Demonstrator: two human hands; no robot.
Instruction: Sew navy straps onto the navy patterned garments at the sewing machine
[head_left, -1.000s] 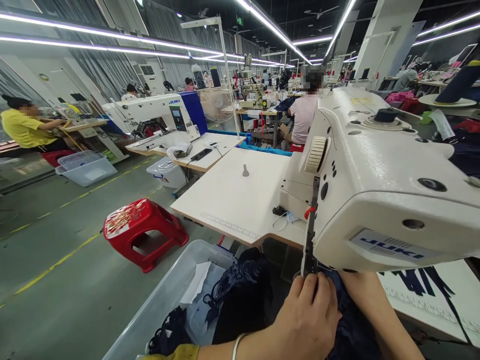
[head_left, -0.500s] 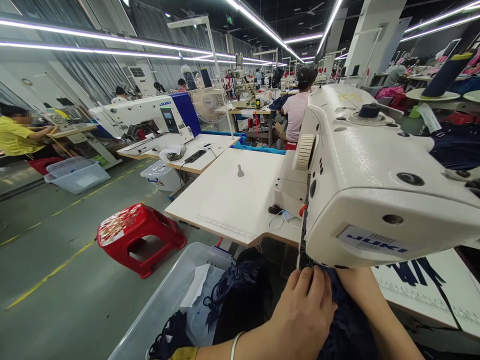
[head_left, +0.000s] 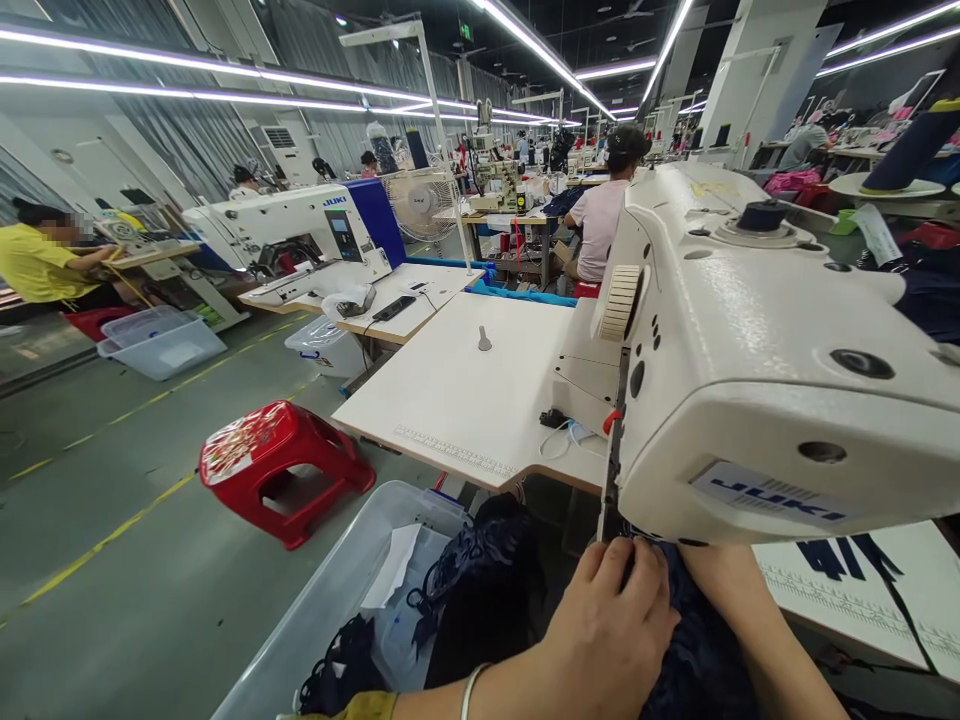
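Observation:
The white JUKI sewing machine [head_left: 750, 330] fills the right side of the view. Close by its needle end, my left hand [head_left: 615, 620] has its fingers curled down on dark navy patterned fabric [head_left: 694, 650]. A bangle [head_left: 472, 690] circles that wrist. My right forearm [head_left: 739, 600] reaches in under the machine head, which hides the fingers of my right hand. The fabric hangs down between my two arms, and the stitching spot itself is out of sight.
A clear plastic bin [head_left: 300, 620] with navy pieces and white paper stands below left. Beyond it is a red stool [head_left: 285, 470]. A grey metal piece [head_left: 484, 340] lies on the white table [head_left: 450, 390]. Dark strips [head_left: 847, 560] rest at right. Co-workers sit farther off.
The view has shifted slightly, so the machine head sits a little farther right and looks larger. My left hand keeps nearly the same place at the fabric.

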